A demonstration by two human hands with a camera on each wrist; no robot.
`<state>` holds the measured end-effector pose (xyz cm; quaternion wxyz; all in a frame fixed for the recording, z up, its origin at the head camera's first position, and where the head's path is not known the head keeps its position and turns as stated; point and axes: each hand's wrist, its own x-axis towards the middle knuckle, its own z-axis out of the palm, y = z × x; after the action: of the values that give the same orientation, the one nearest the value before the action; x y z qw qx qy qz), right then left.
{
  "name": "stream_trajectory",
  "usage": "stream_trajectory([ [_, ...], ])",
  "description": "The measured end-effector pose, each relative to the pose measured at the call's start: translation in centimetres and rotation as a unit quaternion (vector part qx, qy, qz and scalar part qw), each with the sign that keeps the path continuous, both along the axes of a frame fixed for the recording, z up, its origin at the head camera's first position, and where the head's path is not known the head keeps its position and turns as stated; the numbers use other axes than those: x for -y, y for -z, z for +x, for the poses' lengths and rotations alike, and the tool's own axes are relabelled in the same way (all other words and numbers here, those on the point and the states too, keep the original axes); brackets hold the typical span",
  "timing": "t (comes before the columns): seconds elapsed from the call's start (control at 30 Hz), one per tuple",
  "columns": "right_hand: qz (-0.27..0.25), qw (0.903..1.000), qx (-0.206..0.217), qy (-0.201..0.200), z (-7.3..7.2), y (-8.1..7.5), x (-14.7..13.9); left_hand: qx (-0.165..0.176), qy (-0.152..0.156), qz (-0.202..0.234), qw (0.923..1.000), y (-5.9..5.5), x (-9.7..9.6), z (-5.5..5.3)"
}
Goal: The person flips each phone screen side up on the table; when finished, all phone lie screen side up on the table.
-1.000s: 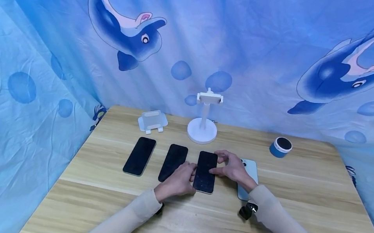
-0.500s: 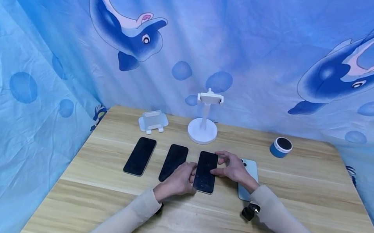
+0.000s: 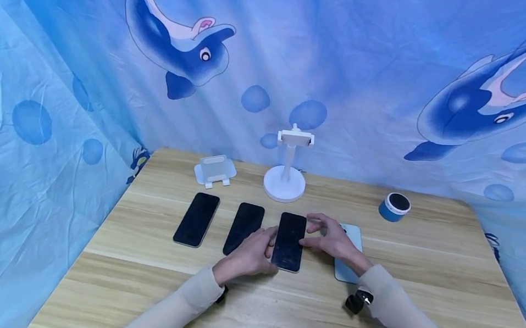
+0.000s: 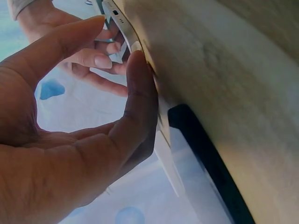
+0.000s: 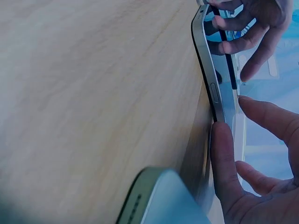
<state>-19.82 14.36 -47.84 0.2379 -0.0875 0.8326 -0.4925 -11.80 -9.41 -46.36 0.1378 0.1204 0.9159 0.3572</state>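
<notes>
A black-screened phone [image 3: 289,245] lies flat, screen up, between the two hands. At its left side and near-left corner rests my left hand [image 3: 248,253], fingers bent loosely. In the left wrist view its fingertips [image 4: 137,60] meet the phone's edge [image 4: 122,24]. My right hand [image 3: 333,240] is at the right side, thumb by the screen's edge and the other fingers spread slightly apart from it. The right wrist view has one fingertip [image 5: 221,130] by the phone's side [image 5: 210,70]. Under the left hand is part of another dark phone [image 3: 244,225]; the right hand partly covers a light blue phone [image 3: 346,269].
A third dark phone [image 3: 197,219] lies at the left of the wooden table [image 3: 272,320]. Behind stand a flat white phone stand [image 3: 215,170], a white phone holder [image 3: 285,184] with a round base, and a blue-and-white cylinder [image 3: 394,208]. A dolphin-print curtain [image 3: 364,77] hangs behind.
My right hand has drawn slightly right, away from the middle phone's edge. The left hand has shifted only slightly; the phones look unmoved.
</notes>
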Motion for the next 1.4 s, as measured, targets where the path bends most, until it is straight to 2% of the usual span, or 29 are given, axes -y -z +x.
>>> stream_trajectory([
  [0.27, -0.033, 0.9994, -0.007, -0.002, 0.9, -0.4, -2.3, -0.014, -0.01, -0.019, 0.9997, -0.4, -0.7, 0.7],
  [0.47, -0.016, 0.9994, -0.029, 0.007, 1.5, -0.9, -4.1, -0.056, -0.007, -0.003, 0.9984, -0.7, -2.3, 1.0],
  [0.57, 0.0, 0.9992, -0.037, 0.013, 1.7, -0.7, -4.9, -0.086, 0.016, -0.009, 0.9961, -0.7, -3.4, 1.0],
  [0.7, 0.025, 0.9979, -0.053, 0.027, 1.8, -0.4, -6.0, -0.119, 0.066, -0.024, 0.9905, -0.5, -4.9, 1.1],
  [0.87, 0.056, 0.9946, -0.076, 0.043, 1.9, -0.1, -7.4, -0.142, 0.122, -0.056, 0.9807, 0.0, -7.2, 1.4],
  [0.97, 0.07, 0.9926, -0.088, 0.046, 1.7, 0.1, -8.1, -0.147, 0.147, -0.09, 0.974, 0.2, -8.8, 1.6],
  [1.17, 0.075, 0.9911, -0.093, 0.058, 1.1, 0.6, -9.7, -0.139, 0.172, -0.14, 0.965, 0.3, -11.9, 1.5],
  [1.4, 0.071, 0.9909, -0.09, 0.071, 0.6, 1.0, -10.9, -0.163, 0.196, -0.189, 0.9483, 0.6, -14.3, 1.2],
])
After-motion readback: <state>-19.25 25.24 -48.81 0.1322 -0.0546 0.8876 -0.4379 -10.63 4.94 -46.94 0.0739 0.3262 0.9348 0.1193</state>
